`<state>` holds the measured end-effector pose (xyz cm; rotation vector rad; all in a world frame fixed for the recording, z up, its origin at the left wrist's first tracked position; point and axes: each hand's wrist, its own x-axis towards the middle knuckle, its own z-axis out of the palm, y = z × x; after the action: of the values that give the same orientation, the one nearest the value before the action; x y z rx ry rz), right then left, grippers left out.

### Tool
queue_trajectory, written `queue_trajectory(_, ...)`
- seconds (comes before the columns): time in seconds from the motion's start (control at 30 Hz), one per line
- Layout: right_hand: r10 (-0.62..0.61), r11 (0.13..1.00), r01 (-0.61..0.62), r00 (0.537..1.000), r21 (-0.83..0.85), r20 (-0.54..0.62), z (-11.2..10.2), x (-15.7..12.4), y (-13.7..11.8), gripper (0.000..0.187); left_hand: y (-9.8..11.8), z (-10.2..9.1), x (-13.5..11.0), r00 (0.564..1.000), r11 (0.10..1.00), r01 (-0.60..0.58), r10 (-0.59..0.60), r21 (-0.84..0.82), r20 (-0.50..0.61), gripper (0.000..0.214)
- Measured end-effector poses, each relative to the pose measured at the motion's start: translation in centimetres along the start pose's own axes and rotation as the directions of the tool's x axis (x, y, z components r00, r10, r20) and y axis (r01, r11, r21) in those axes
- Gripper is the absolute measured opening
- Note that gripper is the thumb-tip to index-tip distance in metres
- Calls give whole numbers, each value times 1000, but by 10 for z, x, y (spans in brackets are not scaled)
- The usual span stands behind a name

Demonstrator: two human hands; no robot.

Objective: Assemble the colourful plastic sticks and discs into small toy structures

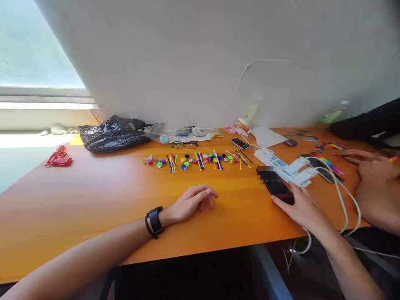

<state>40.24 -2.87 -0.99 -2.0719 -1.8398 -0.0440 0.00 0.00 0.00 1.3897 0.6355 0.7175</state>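
My left hand (194, 201), with a black watch (154, 221) on its wrist, rests on the wooden table. Its fingers are loosely bent and a little apart, with nothing in them. At the right, my right hand (301, 208) grips the lower end of a black smartphone (275, 183), thumb on one side and fingers on the other. The phone lies beside a white power strip (276, 164). Beyond my left hand runs a row of small colourful plastic pieces: bundled sticks (200, 161) and round discs (185, 166).
Eyeglasses (185, 144), a black plastic bag (114, 135) and a second phone (240, 143) lie towards the wall. A red object (59, 157) is at far left. On the right, another person's hands (375, 168) are near more coloured pieces. White cables (340, 200) cross the table edge.
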Motion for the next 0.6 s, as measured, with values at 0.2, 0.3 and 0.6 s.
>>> queue_trajectory(0.2,-149,978,108,958,-176,-244,-21,-12,-44,68,9,4,1,1000,993,18,-19,115,3,39)
queue_trajectory(0.3,-258,964,266,953,30,-162,-29,-22,-101,33,12,5,-2,999,983,26,-29,179,16,37)
queue_trajectory(0.6,-579,803,509,789,309,205,1,2,-241,21,50,-19,-1,859,898,-239,373,371,-350,46)
